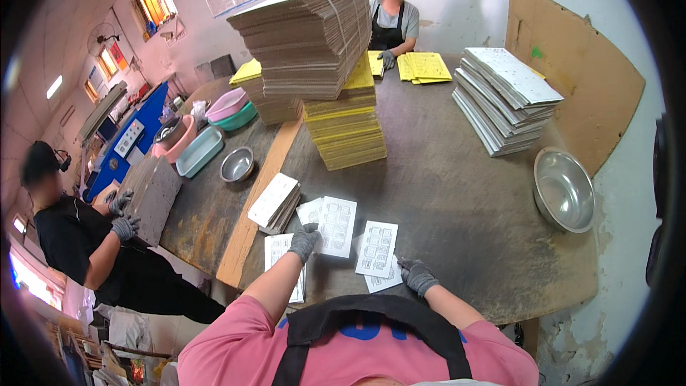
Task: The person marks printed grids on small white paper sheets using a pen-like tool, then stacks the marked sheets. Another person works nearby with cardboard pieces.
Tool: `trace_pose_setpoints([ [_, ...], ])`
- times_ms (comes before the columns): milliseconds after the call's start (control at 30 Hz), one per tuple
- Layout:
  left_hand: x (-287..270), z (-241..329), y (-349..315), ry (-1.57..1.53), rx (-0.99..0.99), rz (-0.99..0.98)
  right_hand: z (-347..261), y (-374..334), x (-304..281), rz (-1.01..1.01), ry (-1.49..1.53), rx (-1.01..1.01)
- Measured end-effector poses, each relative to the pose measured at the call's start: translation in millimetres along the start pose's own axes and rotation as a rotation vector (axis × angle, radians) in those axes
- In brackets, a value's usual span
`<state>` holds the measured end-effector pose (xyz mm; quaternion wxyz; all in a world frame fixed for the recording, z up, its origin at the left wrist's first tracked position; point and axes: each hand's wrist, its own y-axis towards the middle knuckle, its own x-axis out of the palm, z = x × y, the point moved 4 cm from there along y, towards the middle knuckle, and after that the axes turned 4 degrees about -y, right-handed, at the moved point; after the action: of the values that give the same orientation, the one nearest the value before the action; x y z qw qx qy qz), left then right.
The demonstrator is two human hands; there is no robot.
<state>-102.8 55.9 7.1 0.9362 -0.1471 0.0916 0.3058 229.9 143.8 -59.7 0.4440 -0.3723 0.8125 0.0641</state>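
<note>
Pink-sleeved forearms nearest. Right hand in grey glove, fingers flat on printed sheet at tabletop edge. Left hand fingers pressing second sheet; small stack just beyond. Best: slide sheets flat, square edges, avoid creasing.

Both forearms come up bare from pink sleeves, hands in grey gloves. The left hand reaches forward, fingers curled down. The right hand sits nearer, fingers bent.
</note>
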Motion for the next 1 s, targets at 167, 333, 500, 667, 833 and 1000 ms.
trace_pose_setpoints([
  [167, 35.5, 17.5, 18.9, -0.117, -0.136, -0.010, 2.2, -6.2, -2.1, 0.016, 0.124, -0.035],
  [333, 70.4, 28.1, 73.4, -0.318, 0.015, -0.073, 9.9, -11.3, -12.7, 0.108, 0.148, -0.055],
  [500, 80.1, 3.4, 110.7, -0.354, -0.063, 0.043, 23.0, -5.8, -9.2, -0.015, 0.055, 0.049],
  [667, 95.5, -10.6, 42.0, 0.285, 0.050, -0.211, 21.9, 2.6, -1.8, -0.024, 0.008, 0.047],
  [833, 99.5, 8.4, -53.2, 0.563, 0.281, -0.192, 5.6, -1.1, -11.7, -0.065, -0.044, 0.162],
  [1000, 103.3, 11.7, -72.7, 0.538, 0.140, -0.320, -26.7, -2.4, -24.7, -0.096, 0.249, 0.232],
])
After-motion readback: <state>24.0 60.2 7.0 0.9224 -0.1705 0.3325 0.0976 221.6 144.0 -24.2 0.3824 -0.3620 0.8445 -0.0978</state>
